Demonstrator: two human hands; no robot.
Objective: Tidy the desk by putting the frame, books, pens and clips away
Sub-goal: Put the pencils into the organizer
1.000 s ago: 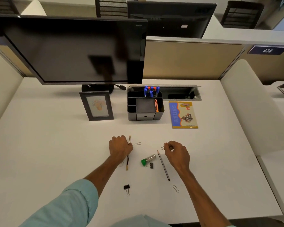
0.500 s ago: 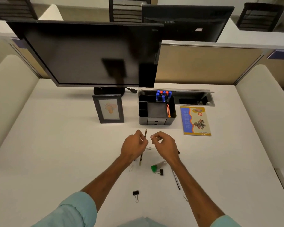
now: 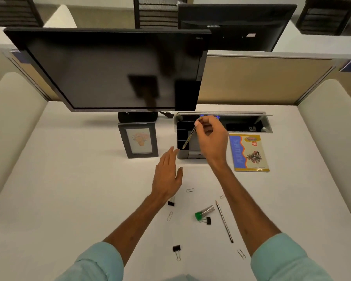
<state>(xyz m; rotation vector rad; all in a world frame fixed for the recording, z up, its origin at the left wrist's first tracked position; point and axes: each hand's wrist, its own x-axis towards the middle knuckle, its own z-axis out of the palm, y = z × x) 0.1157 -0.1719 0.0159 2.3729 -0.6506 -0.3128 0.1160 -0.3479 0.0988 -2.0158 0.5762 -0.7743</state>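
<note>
Head view: I saw the right hand point(image 3: 211, 138) pinching a pencil point(image 3: 188, 138) over the black desk organiser point(image 3: 181, 154), the left hand point(image 3: 167, 175) flat-fingered, empty

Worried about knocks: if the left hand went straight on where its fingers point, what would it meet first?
Probably the desk organizer, its near left corner just beyond the left hand; depth is unclear.

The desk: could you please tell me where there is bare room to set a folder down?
The desk is bare left of the picture frame, out to the left partition, and right of the booklet and the black pencil. The near middle is crowded: binder clips, paper clips, a green-capped tube.
</note>
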